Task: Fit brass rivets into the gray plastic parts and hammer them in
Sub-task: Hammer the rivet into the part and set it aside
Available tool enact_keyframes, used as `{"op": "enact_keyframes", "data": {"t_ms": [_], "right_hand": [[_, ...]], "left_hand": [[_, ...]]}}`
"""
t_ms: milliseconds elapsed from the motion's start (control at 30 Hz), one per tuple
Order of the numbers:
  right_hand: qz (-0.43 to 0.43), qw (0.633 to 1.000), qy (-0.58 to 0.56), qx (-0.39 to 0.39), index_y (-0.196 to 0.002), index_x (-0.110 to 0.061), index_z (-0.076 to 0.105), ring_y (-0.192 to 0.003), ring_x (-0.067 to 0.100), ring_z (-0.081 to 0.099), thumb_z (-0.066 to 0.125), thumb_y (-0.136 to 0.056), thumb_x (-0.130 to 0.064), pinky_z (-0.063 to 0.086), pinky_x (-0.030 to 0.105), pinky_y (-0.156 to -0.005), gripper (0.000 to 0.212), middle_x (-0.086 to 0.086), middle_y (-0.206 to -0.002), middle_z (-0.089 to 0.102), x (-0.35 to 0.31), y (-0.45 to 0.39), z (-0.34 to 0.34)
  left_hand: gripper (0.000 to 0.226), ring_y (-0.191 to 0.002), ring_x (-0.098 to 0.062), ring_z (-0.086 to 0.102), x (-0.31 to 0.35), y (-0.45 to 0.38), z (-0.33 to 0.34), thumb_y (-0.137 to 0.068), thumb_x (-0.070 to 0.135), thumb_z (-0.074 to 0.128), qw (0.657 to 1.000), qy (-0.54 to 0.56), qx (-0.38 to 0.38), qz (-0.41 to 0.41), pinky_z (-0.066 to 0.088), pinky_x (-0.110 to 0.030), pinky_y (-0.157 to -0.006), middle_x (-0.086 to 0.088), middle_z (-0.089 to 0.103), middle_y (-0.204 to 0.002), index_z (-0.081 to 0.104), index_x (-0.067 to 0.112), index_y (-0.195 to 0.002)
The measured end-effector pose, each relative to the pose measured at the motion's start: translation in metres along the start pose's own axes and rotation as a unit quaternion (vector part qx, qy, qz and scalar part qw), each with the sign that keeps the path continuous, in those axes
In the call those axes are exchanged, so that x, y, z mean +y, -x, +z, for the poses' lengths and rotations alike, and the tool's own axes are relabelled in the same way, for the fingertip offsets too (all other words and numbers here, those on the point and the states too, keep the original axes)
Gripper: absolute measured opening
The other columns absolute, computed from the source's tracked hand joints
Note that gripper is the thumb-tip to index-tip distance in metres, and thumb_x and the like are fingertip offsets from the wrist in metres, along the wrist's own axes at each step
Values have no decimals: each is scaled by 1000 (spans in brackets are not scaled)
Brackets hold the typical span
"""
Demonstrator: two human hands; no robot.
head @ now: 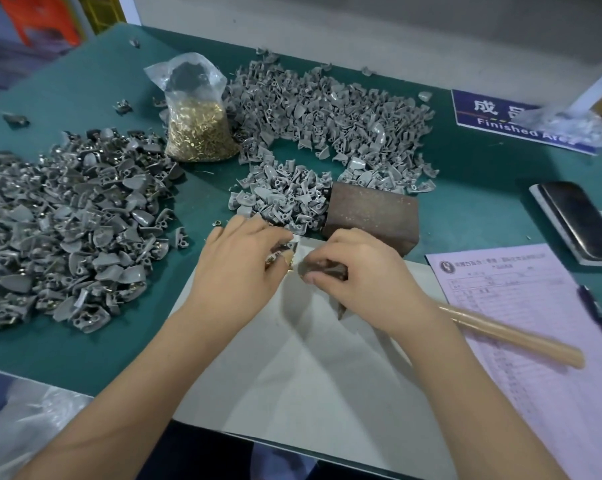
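My left hand (239, 263) pinches a gray plastic part (281, 248) over the white sheet (313, 375), with brass rivets (271, 261) glinting under its fingers. My right hand (356, 271) grips the dark head of a hammer (327, 271); its wooden handle (510, 336) runs out to the right. A clear bag of brass rivets (197, 129) stands at the back. Gray parts lie in a large heap on the left (71, 223), a spread at the back (330, 112) and a small pile (282, 195) just beyond my hands.
A rusty brown metal block (372, 216) sits right behind my right hand. A pink form (534, 327) with a pen (597, 313) lies on the right, beside a phone (579, 220). A blue "Finished Area" sign (500, 116) is at the back right of the green table (85, 84).
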State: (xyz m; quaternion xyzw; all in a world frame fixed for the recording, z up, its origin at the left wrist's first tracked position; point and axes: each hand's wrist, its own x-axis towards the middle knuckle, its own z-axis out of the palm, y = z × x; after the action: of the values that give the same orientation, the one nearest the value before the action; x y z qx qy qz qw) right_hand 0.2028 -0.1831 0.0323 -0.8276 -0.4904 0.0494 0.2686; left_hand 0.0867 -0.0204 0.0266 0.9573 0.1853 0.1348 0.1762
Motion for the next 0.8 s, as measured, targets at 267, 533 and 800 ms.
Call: {"op": "enact_keyframes", "data": {"t_ms": [267, 533, 800], "right_hand": [[-8, 999, 41, -6, -95, -32, 77, -93, 15, 60, 75, -89, -33, 42, 32, -76, 6, -12, -88, 63, -5, -1, 1], [62, 964, -205, 158, -89, -19, 67, -77, 10, 66, 72, -93, -16, 51, 22, -70, 7, -11, -82, 68, -1, -2, -14], [144, 884, -328, 299, -104, -20, 74, -83, 17, 75, 69, -93, -2, 57, 25, -64, 21, -1, -88, 75, 32, -2, -35]], "left_hand": [[11, -96, -17, 53, 4, -5, -4, -91, 32, 71, 999, 34, 6, -12, 42, -40, -86, 14, 65, -88, 74, 34, -101], [12, -99, -11, 52, 11, -11, -12, -96, 31, 67, 990, 134, 38, 18, 47, -40, -88, 20, 61, -95, 70, 39, -105], [17, -102, 2, 59, 46, -65, -8, -98, 22, 63, 975, 211, 16, 67, 48, -23, -85, 22, 67, -102, 66, 37, -106]]}}
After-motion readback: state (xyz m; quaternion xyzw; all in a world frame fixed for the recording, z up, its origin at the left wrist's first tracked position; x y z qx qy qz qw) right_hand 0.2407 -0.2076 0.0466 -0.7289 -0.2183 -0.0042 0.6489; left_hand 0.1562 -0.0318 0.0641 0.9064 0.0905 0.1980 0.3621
